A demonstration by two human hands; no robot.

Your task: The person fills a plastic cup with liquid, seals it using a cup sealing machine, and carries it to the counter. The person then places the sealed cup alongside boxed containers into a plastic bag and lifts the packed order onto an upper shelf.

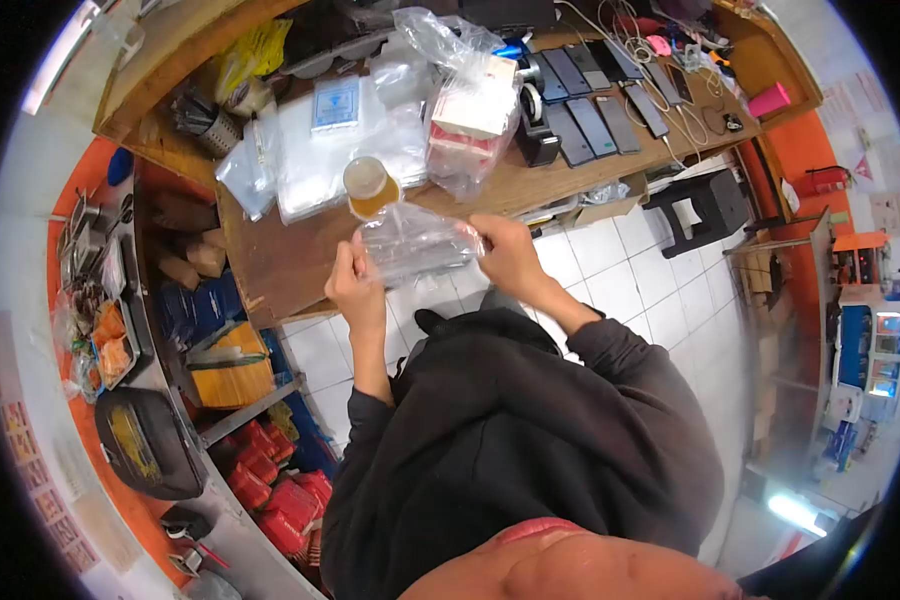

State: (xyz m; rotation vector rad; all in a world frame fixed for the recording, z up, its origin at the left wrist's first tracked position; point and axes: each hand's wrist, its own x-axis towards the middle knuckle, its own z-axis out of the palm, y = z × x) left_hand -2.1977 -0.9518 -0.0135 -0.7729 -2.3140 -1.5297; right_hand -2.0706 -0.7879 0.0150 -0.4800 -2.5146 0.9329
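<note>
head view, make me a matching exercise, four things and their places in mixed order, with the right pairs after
1. clear plastic bag
2. phones
3. black stool
4. red packets

A. on the tiled floor
B. lower left of the picture
C. in rows on the desk
D. between left hand and right hand

Pairs: 1-D, 2-C, 3-A, 4-B

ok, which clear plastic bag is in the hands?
The crinkled clear plastic bag spanning left hand and right hand; the flat clear plastic bags lie on the brown wooden table, unheld.
</note>
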